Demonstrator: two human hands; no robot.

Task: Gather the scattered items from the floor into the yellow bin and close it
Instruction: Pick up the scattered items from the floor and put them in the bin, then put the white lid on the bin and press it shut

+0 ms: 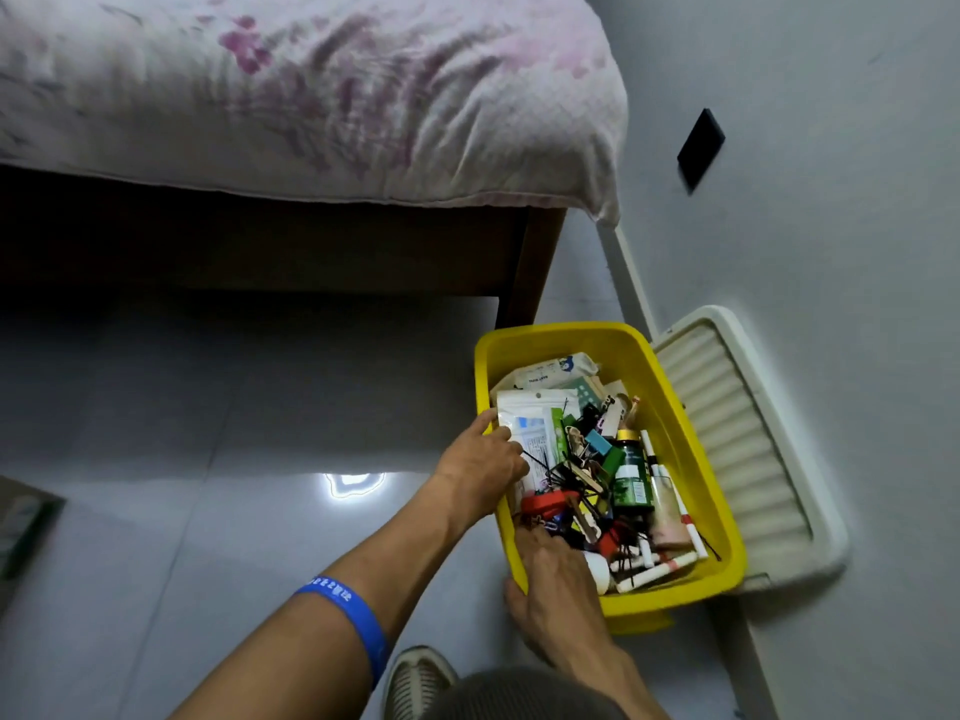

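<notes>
A bed (291, 96) fills the floor's far side; the yellow bin (691, 459) sits lidless by the wall, its white lid (748, 439) propped behind. The left hand (480, 467) presses flat on a packet (524, 423) inside, and the right hand (558, 584) grasps the bin's near rim.

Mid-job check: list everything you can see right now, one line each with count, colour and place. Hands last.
yellow bin: one, yellow, on the floor by the wall, open, full of small items
lid: one, white, ribbed, leaning on the wall behind the bin
white packet: one, white, in the bin's left side
green bottle: one, dark green, in the bin's middle
bed: one, pink-white cover, behind the bin
shoe: one, grey, bottom edge
wristband: one, blue, left forearm
left hand: on the white packet
right hand: over the bin's near rim
</notes>
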